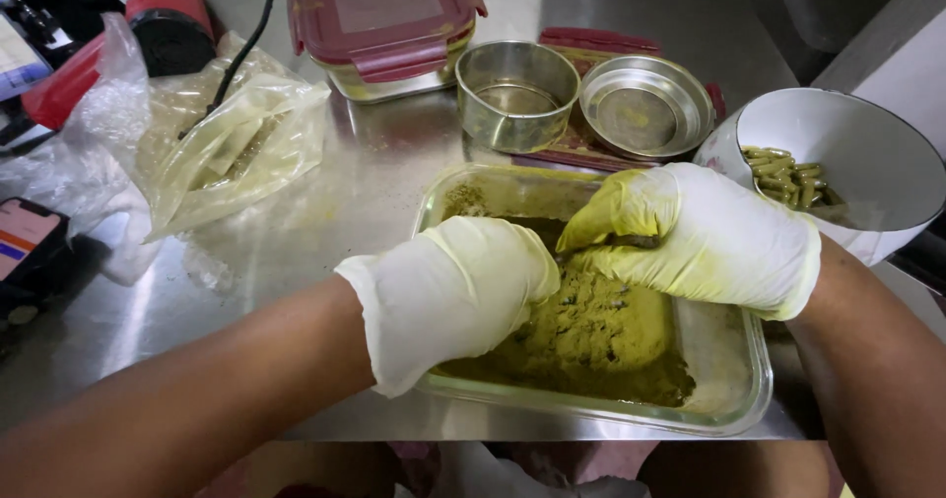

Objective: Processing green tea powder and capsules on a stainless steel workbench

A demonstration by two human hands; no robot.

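Both my hands wear white gloves stained yellow-green. My left hand [453, 296] and my right hand [700, 234] meet over a rectangular glass dish [739, 399] filled with olive-green powder [601, 335]. The fingertips of both hands pinch together around a small dark capsule [631, 242] just above the powder. My left hand's fingers are curled and partly hide the dish's left side. A white bowl [867, 163] to the right of my right hand holds several filled green capsules [788, 178].
A round steel tin [515, 94] and its lid [645, 106] stand behind the dish. A glass container with a red lid [384, 25] sits at the back. Crumpled clear plastic bags [227, 143] lie left, beside a phone [25, 242] and a red device [163, 10].
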